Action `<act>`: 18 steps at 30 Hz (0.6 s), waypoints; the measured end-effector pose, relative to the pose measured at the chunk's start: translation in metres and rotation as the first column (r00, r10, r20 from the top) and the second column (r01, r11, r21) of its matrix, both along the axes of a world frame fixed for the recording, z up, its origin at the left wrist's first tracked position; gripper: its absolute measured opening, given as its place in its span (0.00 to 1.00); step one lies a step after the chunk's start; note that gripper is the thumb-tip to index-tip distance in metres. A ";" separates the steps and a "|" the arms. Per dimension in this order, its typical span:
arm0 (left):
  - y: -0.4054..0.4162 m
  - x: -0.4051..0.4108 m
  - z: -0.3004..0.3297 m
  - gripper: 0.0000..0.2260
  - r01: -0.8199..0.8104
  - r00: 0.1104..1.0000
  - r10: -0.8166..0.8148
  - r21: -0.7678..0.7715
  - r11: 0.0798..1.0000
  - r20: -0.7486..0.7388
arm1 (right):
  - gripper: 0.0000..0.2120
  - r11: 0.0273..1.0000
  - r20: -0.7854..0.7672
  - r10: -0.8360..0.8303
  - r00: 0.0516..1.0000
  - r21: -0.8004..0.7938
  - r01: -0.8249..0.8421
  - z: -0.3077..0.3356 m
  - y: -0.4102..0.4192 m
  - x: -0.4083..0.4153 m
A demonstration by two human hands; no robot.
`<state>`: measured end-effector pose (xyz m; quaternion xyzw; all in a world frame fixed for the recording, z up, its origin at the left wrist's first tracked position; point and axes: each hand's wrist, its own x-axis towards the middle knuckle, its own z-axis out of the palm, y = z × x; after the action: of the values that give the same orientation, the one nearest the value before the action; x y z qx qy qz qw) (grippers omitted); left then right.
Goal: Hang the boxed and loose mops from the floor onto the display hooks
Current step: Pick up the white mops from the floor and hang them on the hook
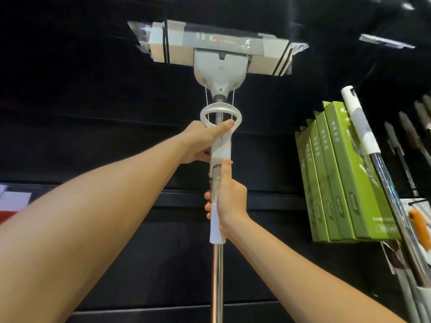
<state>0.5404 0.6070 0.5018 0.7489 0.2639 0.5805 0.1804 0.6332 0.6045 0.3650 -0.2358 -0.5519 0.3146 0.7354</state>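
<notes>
the loose mop (218,127) stands upright, head raised far above both hands; left hand (200,142) grips its white lever, right hand (229,200) wraps the pole just below, green boxes (342,173) hanging right

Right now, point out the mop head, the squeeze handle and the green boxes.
mop head (219,46): head view, on the grey bar.
squeeze handle (220,149): head view, on its white body.
green boxes (349,173): head view, on the front box's face.

White-grey mop (219,66) with black-striped head, green boxes (345,178), black wall (93,89)
</notes>
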 end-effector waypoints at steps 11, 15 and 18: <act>0.056 -0.006 -0.033 0.24 -0.037 0.999 0.037 -0.066 0.997 0.010 | 0.34 0.994 -0.022 0.024 0.999 -0.111 -0.026 -0.027 0.055 -0.008; 0.064 -0.004 -0.039 0.23 -0.052 0.998 0.053 -0.059 0.997 0.025 | 0.34 0.994 -0.016 0.006 1.000 -0.108 -0.008 -0.030 0.068 -0.007; 0.066 -0.001 -0.038 0.22 -0.044 0.999 0.045 -0.076 0.996 0.018 | 0.34 0.994 -0.008 -0.009 1.000 -0.108 0.008 -0.028 0.074 -0.005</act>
<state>0.5390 0.6734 0.4638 0.7298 0.3005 0.5813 0.1981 0.6284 0.6787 0.3368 -0.2764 -0.5300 0.3420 0.7250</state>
